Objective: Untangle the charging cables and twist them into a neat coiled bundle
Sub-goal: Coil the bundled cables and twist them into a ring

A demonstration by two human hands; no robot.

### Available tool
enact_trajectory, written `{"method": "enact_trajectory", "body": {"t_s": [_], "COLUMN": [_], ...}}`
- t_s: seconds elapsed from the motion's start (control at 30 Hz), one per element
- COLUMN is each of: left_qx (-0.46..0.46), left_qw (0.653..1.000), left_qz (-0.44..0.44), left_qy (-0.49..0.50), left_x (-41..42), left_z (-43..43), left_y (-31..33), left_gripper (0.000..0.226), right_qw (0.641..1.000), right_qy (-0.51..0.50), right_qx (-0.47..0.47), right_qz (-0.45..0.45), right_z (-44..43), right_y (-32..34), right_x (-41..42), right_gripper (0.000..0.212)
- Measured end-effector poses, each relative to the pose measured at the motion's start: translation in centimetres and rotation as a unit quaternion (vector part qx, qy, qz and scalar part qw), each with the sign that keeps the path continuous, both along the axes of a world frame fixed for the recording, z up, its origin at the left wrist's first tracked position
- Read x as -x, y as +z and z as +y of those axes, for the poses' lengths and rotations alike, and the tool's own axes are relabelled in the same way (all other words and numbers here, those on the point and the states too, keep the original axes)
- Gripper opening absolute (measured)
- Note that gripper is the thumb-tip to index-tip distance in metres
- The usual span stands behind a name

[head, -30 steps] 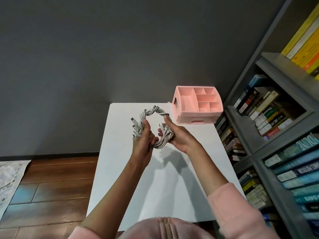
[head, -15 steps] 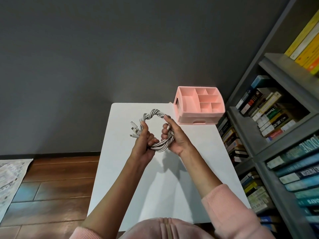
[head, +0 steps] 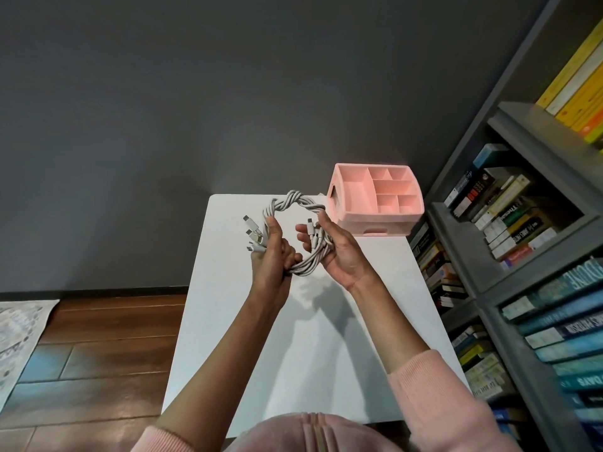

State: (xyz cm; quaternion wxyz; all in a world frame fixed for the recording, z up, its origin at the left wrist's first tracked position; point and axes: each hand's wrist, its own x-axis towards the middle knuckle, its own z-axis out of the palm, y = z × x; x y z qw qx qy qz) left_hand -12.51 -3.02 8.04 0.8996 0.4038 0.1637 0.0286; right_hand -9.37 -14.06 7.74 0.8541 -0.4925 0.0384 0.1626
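Note:
A ring of twisted white charging cables [head: 293,202] hangs in the air above the white table [head: 326,337]. My left hand [head: 272,252] grips the ring's left side, and several plug ends [head: 253,234] stick out past its fingers to the left. My right hand [head: 336,249] holds the ring's right side, fingers curled round the strands with more plug ends [head: 312,227] lying against its palm. The lower arc of the coil [head: 305,265] runs between both hands.
A pink compartment organizer [head: 378,200] stands at the table's far right corner, close to my right hand. A grey bookshelf [head: 522,256] full of books lines the right side. Wooden floor [head: 98,347] and a pale rug [head: 16,340] lie left of the table.
The coil stays in both hands at about the same height. My right hand has opened its fingers a little and shifted its hold along the ring's right side.

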Motion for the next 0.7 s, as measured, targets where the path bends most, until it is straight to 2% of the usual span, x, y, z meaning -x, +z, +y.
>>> {"method": "enact_trajectory", "body": {"t_s": [0.07,0.17,0.23,0.33,0.4,0.53,0.7], "left_qx": [-0.004,0.003,0.005,0.007,0.013,0.026,0.020], "left_qw": [1.000,0.999,0.999,0.998,0.998,0.997,0.998], "left_qz": [-0.005,-0.001,0.009,0.025,0.026,0.019,0.014], "left_qy": [0.018,0.034,0.043,0.053,0.062,0.070,0.064], "left_x": [0.0,-0.2,-0.2,-0.1,-0.2,-0.3,-0.1], "left_z": [0.1,0.3,0.5,0.7,0.8,0.7,0.6], "left_y": [0.1,0.0,-0.3,-0.6,-0.7,-0.4,-0.2], "left_gripper": [0.042,0.044,0.045,0.046,0.046,0.046,0.047], "right_qw": [0.999,0.998,0.997,0.997,0.997,0.989,0.986], "right_qy": [-0.007,0.010,0.017,-0.003,-0.024,-0.130,-0.165], "right_qx": [-0.021,-0.046,-0.044,-0.002,0.017,0.057,0.028], "right_qz": [-0.024,-0.047,-0.059,-0.074,-0.076,-0.049,-0.016], "right_z": [0.0,-0.2,-0.1,0.0,0.2,1.0,1.4], "right_y": [0.0,-0.3,-0.6,-0.8,-0.9,-1.2,-1.2], "right_x": [0.1,0.4,0.6,0.6,0.5,0.5,0.5], "right_gripper": [0.024,0.044,0.047,0.041,0.026,0.014,0.009]}}
